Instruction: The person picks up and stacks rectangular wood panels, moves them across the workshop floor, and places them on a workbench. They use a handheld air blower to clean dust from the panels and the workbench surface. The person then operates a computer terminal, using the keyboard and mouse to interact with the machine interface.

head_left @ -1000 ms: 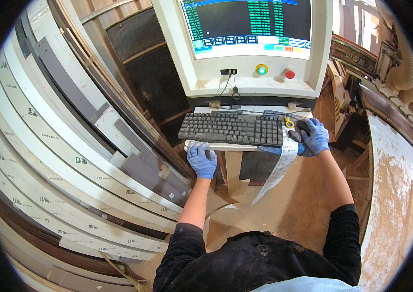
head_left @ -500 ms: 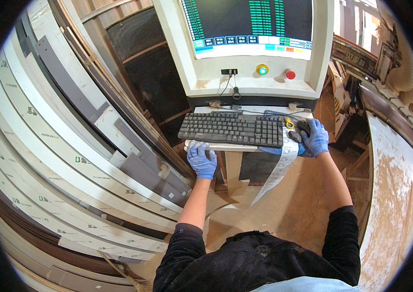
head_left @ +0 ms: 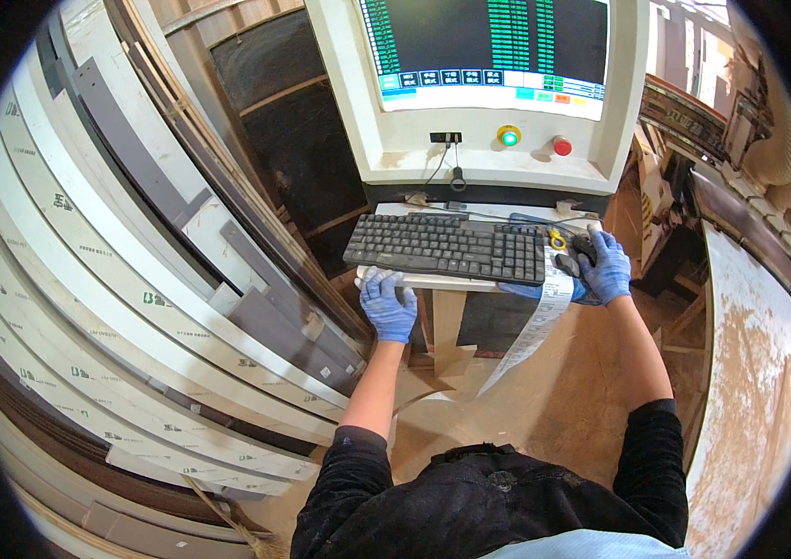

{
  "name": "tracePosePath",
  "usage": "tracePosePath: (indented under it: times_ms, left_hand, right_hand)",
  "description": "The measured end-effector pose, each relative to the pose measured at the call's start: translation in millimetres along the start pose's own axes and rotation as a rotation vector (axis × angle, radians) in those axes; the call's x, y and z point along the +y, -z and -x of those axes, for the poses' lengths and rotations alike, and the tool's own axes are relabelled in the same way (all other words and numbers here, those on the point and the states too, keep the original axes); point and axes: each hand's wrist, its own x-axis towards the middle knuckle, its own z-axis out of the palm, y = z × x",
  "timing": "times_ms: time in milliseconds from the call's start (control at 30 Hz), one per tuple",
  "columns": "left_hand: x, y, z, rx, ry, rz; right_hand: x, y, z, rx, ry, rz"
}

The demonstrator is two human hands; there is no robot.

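My left hand [head_left: 387, 306], in a blue glove, rests at the front left edge of the white shelf [head_left: 432, 280]. Its fingers lie slightly bent on the edge, the thumb apart, just below the corner of the black keyboard [head_left: 446, 250]. To the right, my right hand [head_left: 608, 268], gloved alike, is curved over a black computer mouse [head_left: 583, 248], which it partly hides. A small dark object [head_left: 566, 265] lies beside the mouse, and yellow-handled scissors [head_left: 556, 238] lie behind it. A long printed paper strip [head_left: 535, 328] hangs over the shelf's front edge.
Above the shelf stands a control cabinet with a lit screen [head_left: 493, 47], a green-lit button [head_left: 508, 137] and a red knob [head_left: 562, 146]. Stacked white boards [head_left: 125, 279] fill the left side. A dusty white panel [head_left: 754, 373] stands at the right.
The view has shifted slightly, so the cabinet and screen sit a little lower and further right. Both hands keep nearly the same places at the shelf edge and on the mouse.
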Motion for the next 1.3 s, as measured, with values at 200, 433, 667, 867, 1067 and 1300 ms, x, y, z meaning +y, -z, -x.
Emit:
tracePosePath:
  times_ms: [200, 433, 667, 867, 1067, 1300]
  left_hand:
    - [0.1, -0.1, -0.3, 0.000, 0.003, -0.004]
    - [0.7, 0.6, -1.0, 0.004, -0.001, -0.004]
    - [-1.1, 0.9, -0.9, 0.005, -0.013, -0.036]
    - [-0.7, -0.1, -1.2, 0.020, -0.010, -0.046]
    - [-1.9, -2.3, 1.4, 0.013, 0.014, -0.023]
    - [-1.5, -2.7, 1.8, 0.005, 0.025, -0.022]
  right_hand:
    - [8.1, -5.1, -2.8, -0.056, -0.003, -0.019]
    - [11.8, -8.7, 2.9, 0.090, 0.070, -0.052]
    - [9.6, -7.8, 3.4, 0.104, 0.112, -0.111]
    - [8.5, -5.4, 3.0, 0.125, 0.155, -0.158]
    - [11.0, -8.8, 2.2, 0.139, 0.174, -0.170]
    - [10.4, -8.7, 2.0, 0.138, 0.186, -0.158]
